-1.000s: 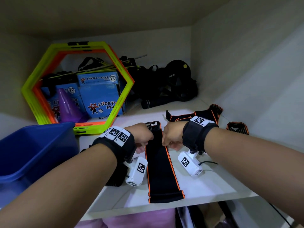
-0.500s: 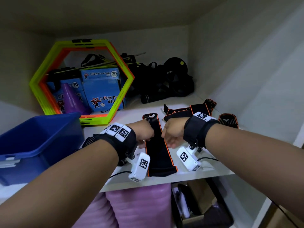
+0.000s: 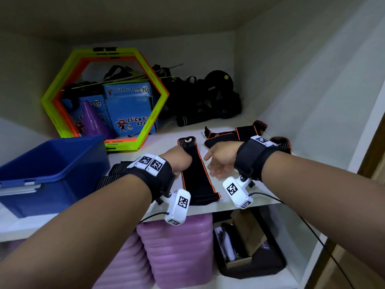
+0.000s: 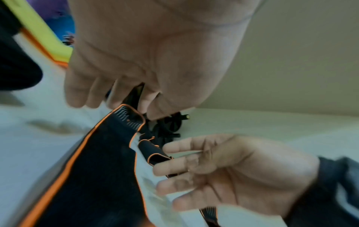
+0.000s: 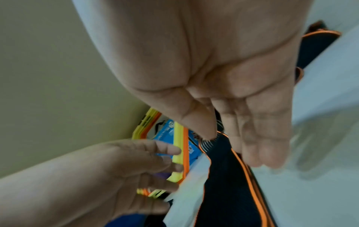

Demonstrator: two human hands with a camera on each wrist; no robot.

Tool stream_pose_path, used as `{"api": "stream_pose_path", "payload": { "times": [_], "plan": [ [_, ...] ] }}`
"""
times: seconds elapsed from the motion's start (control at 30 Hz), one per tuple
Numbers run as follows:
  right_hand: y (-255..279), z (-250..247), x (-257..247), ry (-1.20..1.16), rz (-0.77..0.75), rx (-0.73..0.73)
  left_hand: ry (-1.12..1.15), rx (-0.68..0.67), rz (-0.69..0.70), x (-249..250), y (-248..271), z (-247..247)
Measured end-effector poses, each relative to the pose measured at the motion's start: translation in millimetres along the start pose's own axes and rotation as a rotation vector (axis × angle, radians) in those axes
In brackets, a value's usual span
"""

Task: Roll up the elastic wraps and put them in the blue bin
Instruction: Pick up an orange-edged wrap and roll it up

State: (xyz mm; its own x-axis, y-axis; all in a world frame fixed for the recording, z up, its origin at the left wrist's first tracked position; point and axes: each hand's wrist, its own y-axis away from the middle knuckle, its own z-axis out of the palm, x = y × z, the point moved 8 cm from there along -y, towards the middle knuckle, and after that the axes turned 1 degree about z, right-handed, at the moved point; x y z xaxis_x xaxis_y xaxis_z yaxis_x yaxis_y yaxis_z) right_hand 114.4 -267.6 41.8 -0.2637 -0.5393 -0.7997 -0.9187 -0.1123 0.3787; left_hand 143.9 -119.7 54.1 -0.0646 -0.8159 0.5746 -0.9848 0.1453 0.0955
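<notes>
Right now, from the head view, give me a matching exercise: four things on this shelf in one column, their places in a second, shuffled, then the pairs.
Things:
1. deep blue plastic bin
2. black elastic wrap with orange edging
3. neon yellow and orange hexagon frames
4. purple plastic cone

Places:
A. lying flat between the two hands
B. at the shelf's left end
C. leaning upright at the back left
D. behind the frames, beside blue boxes

Pairs: 1-B, 2-A, 3-C, 4-D
</notes>
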Motion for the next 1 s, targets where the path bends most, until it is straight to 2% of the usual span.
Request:
{"api": "stream_pose_path", "payload": {
  "times": [0.1, 0.17, 0.3, 0.37, 0.43, 0.53, 0.6, 0.77, 0.87, 1.0],
  "plan": [
    [22.0, -10.1, -7.0, 0.188, -0.144, 0.107, -0.152, 0.16, 0.151, 15.4, 31.4, -20.2],
    [38.2, -7.9, 0.6, 0.275, -0.221, 0.1, -0.219, 0.148, 0.237, 19.8, 62.8, -16.0],
    [67.6, 13.5, 31.9, 0.436, -0.345, -0.009, -0.24, 0.021, 0.387, -1.3, 111.7, 22.7],
    [73.4, 22.6, 43.0, 0.555, -0.408, 0.033, -0.234, 0.009, 0.434, -18.9, 119.1, 39.7],
    [72.0, 29.1, 49.1, 0.616, -0.465, 0.134, -0.199, 0.075, 0.458, -30.1, 121.3, 46.8],
    [63.2, 34.4, 61.5, 0.601, -0.458, 0.264, -0.045, 0.247, 0.449, -37.7, 123.0, 41.8],
    [59.3, 34.1, 67.9, 0.549, -0.455, 0.338, 0.069, 0.313, 0.407, -42.0, 121.9, 39.0],
    [53.6, 33.4, 80.7, 0.345, -0.455, 0.483, 0.16, 0.474, 0.328, -53.6, 114.1, 35.1],
    [50.6, 35.6, 78.4, 0.336, -0.402, 0.56, 0.208, 0.495, 0.27, -62.1, 105.6, 35.1],
    [48.5, 37.0, 73.2, 0.365, -0.304, 0.596, 0.283, 0.436, 0.246, -67.7, 98.0, 33.2]
  ]
}}
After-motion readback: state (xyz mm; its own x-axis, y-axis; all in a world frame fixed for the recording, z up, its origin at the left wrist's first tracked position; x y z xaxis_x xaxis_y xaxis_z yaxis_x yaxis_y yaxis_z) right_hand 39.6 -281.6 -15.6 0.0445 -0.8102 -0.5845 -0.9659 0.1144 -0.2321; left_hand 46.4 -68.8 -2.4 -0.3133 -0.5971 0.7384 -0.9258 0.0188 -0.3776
